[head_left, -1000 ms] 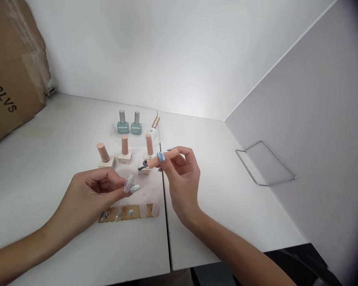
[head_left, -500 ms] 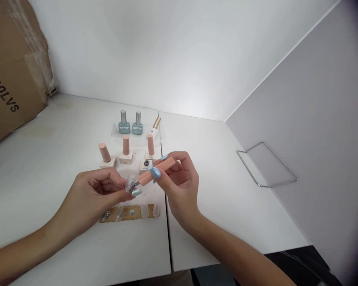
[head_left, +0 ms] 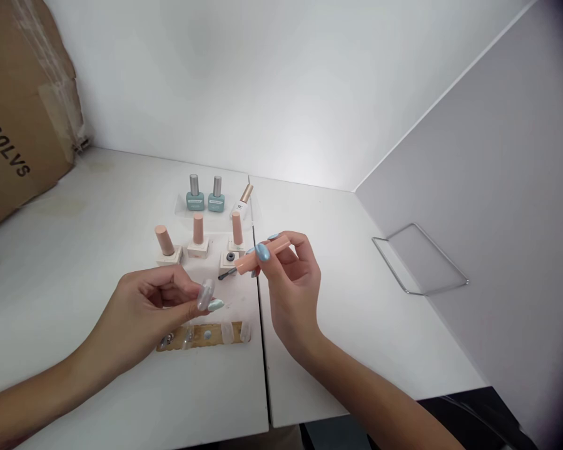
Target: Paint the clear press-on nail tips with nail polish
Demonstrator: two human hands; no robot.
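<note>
My left hand (head_left: 157,303) pinches a clear, greyish false nail (head_left: 206,295) between thumb and fingers. Closed round the peach cap of a nail polish brush (head_left: 263,254) is my right hand (head_left: 291,281); the dark bristles point left, apart from the false nail. Just behind the brush stands an uncapped white polish bottle (head_left: 229,261) with a dark ring at its neck. Below my hands lies a wooden strip (head_left: 216,334) carrying several clear false nails and a pale blue dot.
Peach-capped bottles (head_left: 197,236) stand behind my hands. Farther back, two teal bottles (head_left: 205,200) and a gold-capped white bottle (head_left: 242,203) sit on a clear tray. A cardboard box (head_left: 23,119) is at far left, a metal wire frame (head_left: 420,259) at right. A dark seam splits the table.
My right hand has drawn the brush up and to the right, off the false nail. The left hand has hardly moved and keeps its pinch on the nail.
</note>
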